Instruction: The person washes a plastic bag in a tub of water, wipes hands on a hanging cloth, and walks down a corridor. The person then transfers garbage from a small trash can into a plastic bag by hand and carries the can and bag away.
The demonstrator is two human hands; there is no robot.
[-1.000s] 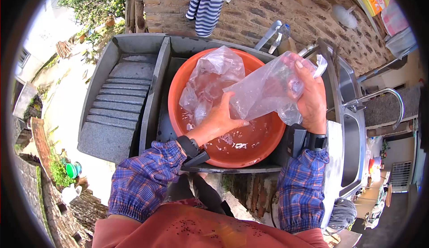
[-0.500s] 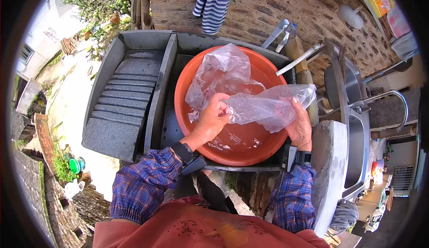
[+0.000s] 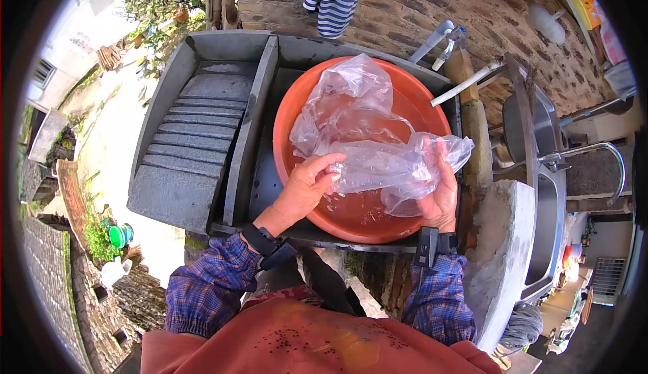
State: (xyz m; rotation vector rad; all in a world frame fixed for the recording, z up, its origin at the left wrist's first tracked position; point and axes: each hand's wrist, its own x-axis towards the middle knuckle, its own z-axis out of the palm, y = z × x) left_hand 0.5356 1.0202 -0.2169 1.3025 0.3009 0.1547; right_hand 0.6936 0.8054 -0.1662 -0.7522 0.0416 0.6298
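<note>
A clear plastic bag point(image 3: 381, 165) is stretched between my two hands above a round orange basin point(image 3: 283, 114). My left hand point(image 3: 302, 186) pinches the bag's left end between thumb and fingers. Around its right part my right hand point(image 3: 440, 195) is closed, fingers partly seen through the film. More crumpled clear plastic point(image 3: 351, 97) lies in the basin at the upper left, partly in shallow water. Whether the two pieces of plastic are joined cannot be made out.
The basin sits in a grey stone sink point(image 3: 270, 64) with a ridged washboard point(image 3: 192, 134) on the left. Behind are a tap point(image 3: 445, 53) and a white pipe point(image 3: 466, 84). A concrete ledge point(image 3: 503, 252) and metal sinks point(image 3: 545, 225) stand at the right.
The held bag, earlier raised at the right with my left hand spread beside it, has come down level over the basin. My left hand has taken hold of its left end.
</note>
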